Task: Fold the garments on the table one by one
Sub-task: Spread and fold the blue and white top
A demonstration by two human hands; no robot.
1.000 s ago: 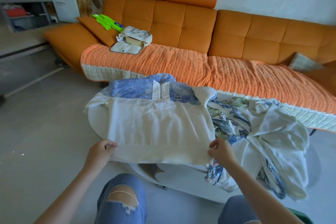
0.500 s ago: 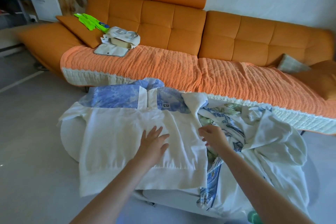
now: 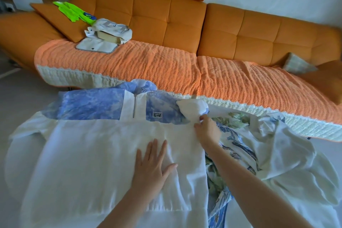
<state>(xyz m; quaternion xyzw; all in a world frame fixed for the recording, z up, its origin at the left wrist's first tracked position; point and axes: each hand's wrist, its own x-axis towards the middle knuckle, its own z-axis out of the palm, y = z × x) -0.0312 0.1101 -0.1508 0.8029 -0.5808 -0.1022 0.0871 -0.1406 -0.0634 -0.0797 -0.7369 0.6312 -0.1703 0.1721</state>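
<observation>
While I watch through the head camera, the pullover (image 3: 103, 153) lies face up on the table (image 3: 14, 176), which it covers almost wholly. Its body is white, soft and faintly ribbed, and its far yoke is mottled blue with a short zip and a small dark patch. Its long axis runs near to far: the collar points far toward the sofa (image 3: 166, 15) and the hem lies near. One sleeve droops off the table's left edge.

My left hand (image 3: 151, 168) lies flat on the white body right of centre, fingers straight and spread, gripping nothing. My right hand (image 3: 207, 129) reaches to the far right shoulder, where its curled fingertips pinch the bunched white sleeve (image 3: 192, 108).

Just right of the pullover, touching its right edge, sits a crumpled heap (image 3: 277, 153) of white cloth and blue-green floral print, taking up the table's right side. A knitted orange throw (image 3: 129, 65) with a cream border hangs close behind the collar. Grey floor (image 3: 18, 98) lies open to the left.
</observation>
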